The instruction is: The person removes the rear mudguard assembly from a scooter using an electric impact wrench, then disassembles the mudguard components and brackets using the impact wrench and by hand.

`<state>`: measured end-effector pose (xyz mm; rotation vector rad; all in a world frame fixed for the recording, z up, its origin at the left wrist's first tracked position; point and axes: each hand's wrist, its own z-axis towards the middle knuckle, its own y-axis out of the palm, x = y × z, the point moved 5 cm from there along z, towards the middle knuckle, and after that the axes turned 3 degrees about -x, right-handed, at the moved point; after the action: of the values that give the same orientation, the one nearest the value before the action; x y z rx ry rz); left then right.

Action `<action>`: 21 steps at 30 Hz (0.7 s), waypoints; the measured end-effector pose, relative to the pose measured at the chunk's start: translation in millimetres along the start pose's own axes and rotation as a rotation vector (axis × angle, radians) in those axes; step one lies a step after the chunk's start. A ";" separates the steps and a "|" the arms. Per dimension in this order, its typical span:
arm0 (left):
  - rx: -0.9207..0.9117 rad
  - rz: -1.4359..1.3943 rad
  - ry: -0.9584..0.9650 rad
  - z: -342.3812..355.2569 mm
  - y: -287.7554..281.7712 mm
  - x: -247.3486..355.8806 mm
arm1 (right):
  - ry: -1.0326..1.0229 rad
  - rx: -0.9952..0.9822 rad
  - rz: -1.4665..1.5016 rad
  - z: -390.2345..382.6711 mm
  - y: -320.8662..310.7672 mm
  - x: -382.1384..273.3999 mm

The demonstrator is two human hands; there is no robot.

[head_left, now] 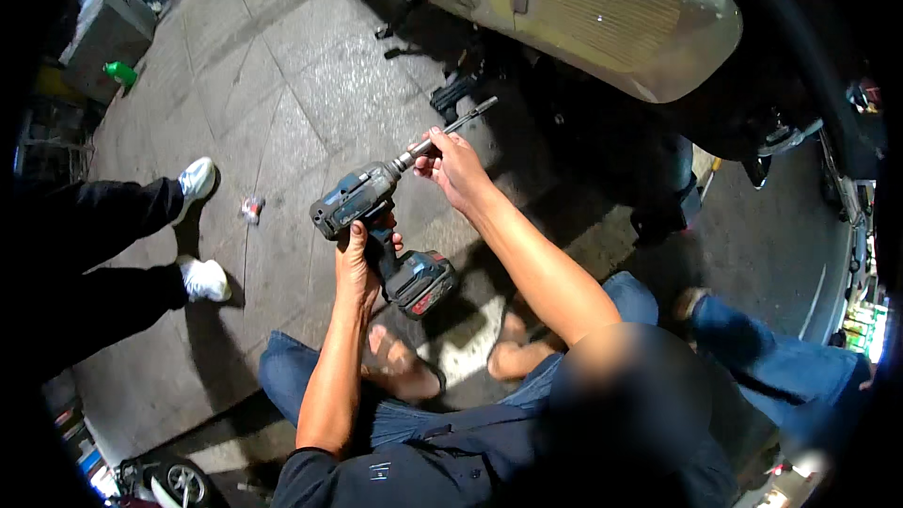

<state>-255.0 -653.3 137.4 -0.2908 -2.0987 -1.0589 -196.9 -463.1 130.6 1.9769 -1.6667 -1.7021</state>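
My left hand (356, 259) is wrapped round the handle of a blue and black cordless impact wrench (353, 199), just above its battery pack (421, 284). The tool points up and to the right. My right hand (453, 167) is closed, with thumb and fingers on the metal extension bar (472, 115) at the wrench's front end. The bar's slim far end sticks out past the fingers. How firmly it sits in the wrench I cannot tell, since my fingers partly cover it.
A scooter with a pale body panel (602, 14) stands at upper right. Dark parts (455, 94) lie beside it on the paved ground. At left, a person stands in white shoes (199, 179) near a small packet (251, 210). Another person's jeans (752, 339) show at right. A green bottle (120, 72) lies by a grey box.
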 end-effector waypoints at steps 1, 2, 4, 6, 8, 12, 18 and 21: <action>-0.110 -0.004 0.023 13.5 -27.4 -38.6 | -0.100 -0.003 -0.033 0.9 -30.2 28.7; -0.132 0.023 0.028 23.7 -36.6 -51.7 | -0.123 0.056 -0.037 7.2 -42.9 39.4; -0.076 0.059 0.028 47.7 -39.4 -43.5 | -0.152 0.092 -0.020 26.4 -36.3 31.6; -0.074 0.095 0.049 67.3 -20.0 -45.4 | -0.166 0.162 0.052 42.3 -53.8 18.5; -0.020 0.176 0.040 72.1 -14.3 -45.3 | -0.056 0.194 0.068 51.2 -68.5 16.0; 0.020 0.134 -0.007 57.8 -23.5 -35.1 | 0.058 0.174 0.014 59.0 -57.9 29.1; 0.009 0.003 -0.105 82.0 -30.7 -64.3 | -0.134 0.195 -0.068 61.3 -61.4 21.7; -0.002 0.005 -0.128 78.3 -28.5 -64.2 | -0.018 0.230 -0.118 63.3 -67.4 19.6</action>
<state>-266.0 -603.3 45.5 -0.3732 -2.2091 -1.0651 -202.0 -413.2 50.5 2.2055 -1.8628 -1.6332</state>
